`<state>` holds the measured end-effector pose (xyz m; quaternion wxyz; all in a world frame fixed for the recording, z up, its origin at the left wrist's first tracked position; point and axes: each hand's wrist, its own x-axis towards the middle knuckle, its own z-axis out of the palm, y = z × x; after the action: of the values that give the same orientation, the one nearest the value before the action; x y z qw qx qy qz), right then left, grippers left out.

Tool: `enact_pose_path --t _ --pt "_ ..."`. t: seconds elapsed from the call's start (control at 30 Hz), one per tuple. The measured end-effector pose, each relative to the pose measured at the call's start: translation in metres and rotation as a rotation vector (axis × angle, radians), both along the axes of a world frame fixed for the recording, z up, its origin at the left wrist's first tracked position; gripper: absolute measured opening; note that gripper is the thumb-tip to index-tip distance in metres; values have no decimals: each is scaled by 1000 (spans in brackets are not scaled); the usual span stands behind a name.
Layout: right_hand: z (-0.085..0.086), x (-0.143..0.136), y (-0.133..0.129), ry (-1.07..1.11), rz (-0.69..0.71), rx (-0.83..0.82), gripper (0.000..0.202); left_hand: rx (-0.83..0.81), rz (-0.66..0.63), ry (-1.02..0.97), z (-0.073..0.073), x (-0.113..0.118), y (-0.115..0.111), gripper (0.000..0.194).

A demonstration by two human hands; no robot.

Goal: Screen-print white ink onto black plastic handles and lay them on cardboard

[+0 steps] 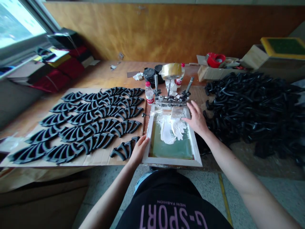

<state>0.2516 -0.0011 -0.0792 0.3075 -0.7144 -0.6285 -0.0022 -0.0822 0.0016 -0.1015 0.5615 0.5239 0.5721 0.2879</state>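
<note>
Holding frame (173, 161) in left hand (140, 148); right hand (198, 120) spread wide just beside pale block (176, 113); white paste (168, 131) between hands.

Some fingers of the left hand (140, 149) are hidden at the screen frame (171, 161), a far bottle (180, 79) is half-hidden behind the tape roll (171, 70), the right-hand heap of black parts (247, 105) blurs, and the far-left window (20, 20) is cut off.
</note>
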Motion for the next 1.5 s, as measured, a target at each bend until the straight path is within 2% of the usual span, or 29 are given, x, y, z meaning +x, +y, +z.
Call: enact_pose_path --t 0.07,0.13,0.23,0.37,0.47,0.57,0.67,0.77,0.97,1.17,1.27,1.37,1.5 --pt "4 -20 21 -89 79 -103 63 -50 -19 -24 -21 0 -1 58" --pt "2 -33 31 -137 139 -251 43 -51 -13 -7 -36 1 1 59" --pt "-4 -47 29 -209 172 -393 19 -26 -22 11 -48 0 3 59" --pt "-9 -69 8 -321 128 -420 16 -18 -37 6 -48 -2 3 57" --pt "-5 -83 -2 -344 153 -430 15 -39 -38 -3 -48 -2 3 58" --pt "2 -88 3 -291 201 -434 15 -53 -33 3 -51 -1 3 59" --pt "5 -87 14 -256 183 -382 16 -62 -35 -4 -56 -2 4 60" --pt "-1 -89 15 -292 185 -338 12 -63 -42 -18 -59 -3 5 61" --pt "-18 -89 2 -339 220 -355 19 -59 -32 -6 -68 -3 7 59" --pt "-29 -83 13 -325 242 -315 18 -46 -72 35 -71 -2 8 58" --pt "-35 -86 3 -347 318 -308 21 -53 -77 97 -70 -2 9 60" --pt "-38 -87 -21 -359 483 -279 25 -60 -58 102 -69 -3 9 59" --pt "-27 -77 -44 -365 741 -250 24 -86 -52 70 -71 -4 9 62"
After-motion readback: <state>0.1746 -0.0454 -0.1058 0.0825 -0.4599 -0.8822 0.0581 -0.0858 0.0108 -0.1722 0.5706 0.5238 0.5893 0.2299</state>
